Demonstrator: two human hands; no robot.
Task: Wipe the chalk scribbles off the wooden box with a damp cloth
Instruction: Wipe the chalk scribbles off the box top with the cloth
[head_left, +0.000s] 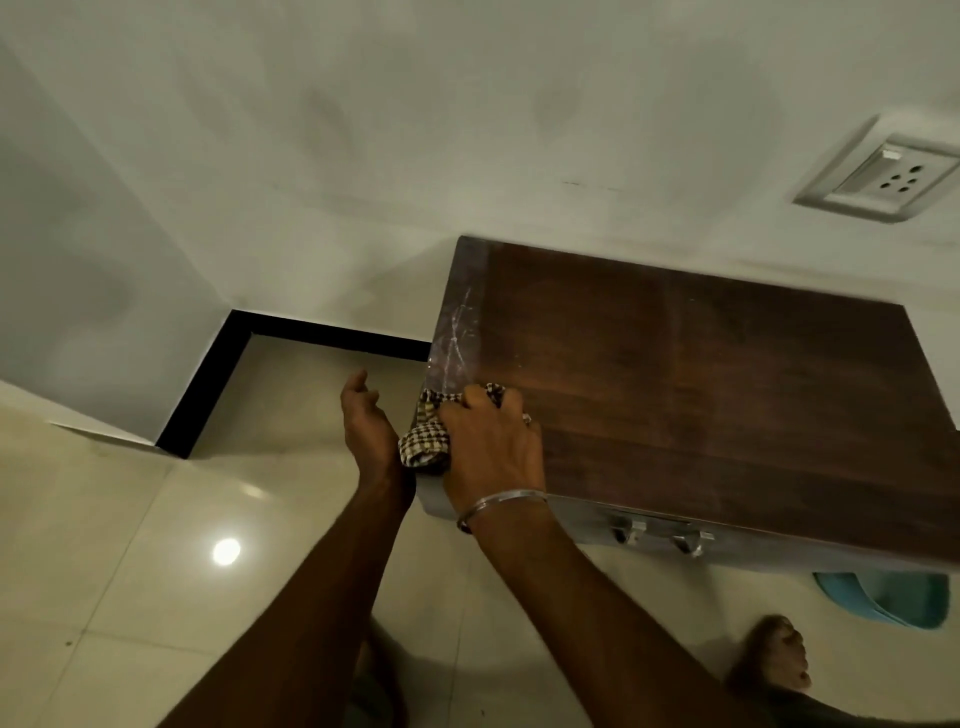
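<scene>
Mostly wiped, to judge by the wooden box (701, 389): across the wide dark top, bare grain and hardly a trace of chalk. Left to clear: the chalk scribbles (454, 338), pale crossed streaks along the left edge of the top, just beyond the front-left corner. At that corner, a checked cloth (423, 439), bunched up, pressed to the wood and spilling over the left edge. Gripped by the right hand (493, 441), fingers (475, 397) curled over the wad, a thin bangle (498, 506) at the wrist. Just beside it, off the box's left side, the left hand (366, 421), fingers (356, 382) loosely spread and holding nothing; impossible to tell whether touching the cloth. Probably only a few passes up that left edge to finish.

On the front face, two metal latches (660, 535). Under the box, apparently, a glossy pale tiled floor (130, 519) with a round lamp reflection (226, 551). Behind the back edge, a white wall (467, 130), with a socket (883, 176) above the right end and black skirting (311, 332) round the floor corner to the left. Below the front-right corner, a blue plastic thing (883, 597); near it, a bare foot (774, 654).
</scene>
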